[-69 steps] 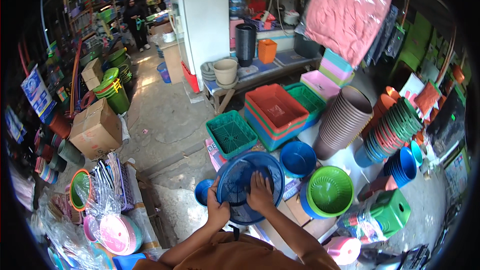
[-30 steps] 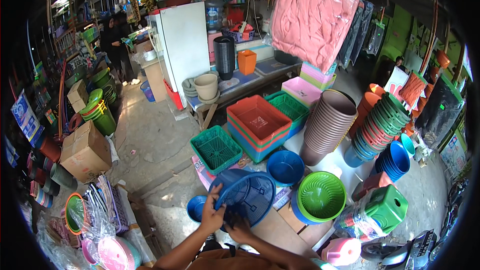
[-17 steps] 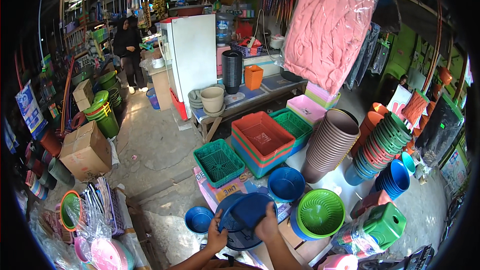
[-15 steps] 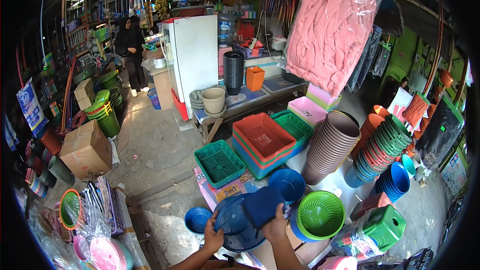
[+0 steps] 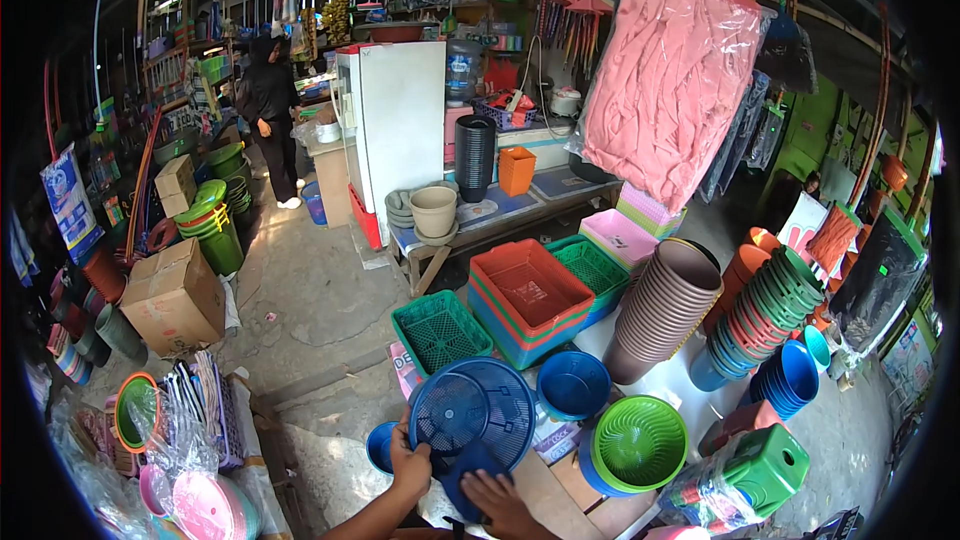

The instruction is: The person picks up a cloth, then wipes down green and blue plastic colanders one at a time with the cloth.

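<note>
A blue plastic basket with a mesh base [image 5: 450, 410] is tilted up in front of me, its opening facing me. My left hand [image 5: 407, 462] grips its rim on the left side. Under my right hand [image 5: 492, 502] is a dark blue cloth [image 5: 465, 475], pressed against the basket's lower near edge with the fingers spread over it. Close by on the right sits a blue basin [image 5: 573, 385]. A smaller blue basin [image 5: 380, 446], partly hidden, lies left of my left hand.
Beyond the basket are a green mesh tray [image 5: 441, 332] and a stack of rectangular baskets [image 5: 530, 285]. To the right stand a green colander [image 5: 640, 443], brown pots [image 5: 665, 300] and a green stool [image 5: 765, 470]. A person in dark clothes [image 5: 268, 105] stands far left.
The basket has been tipped up toward me, its opening now showing. My right hand and the cloth have moved left and down onto its near edge. The far person has turned.
</note>
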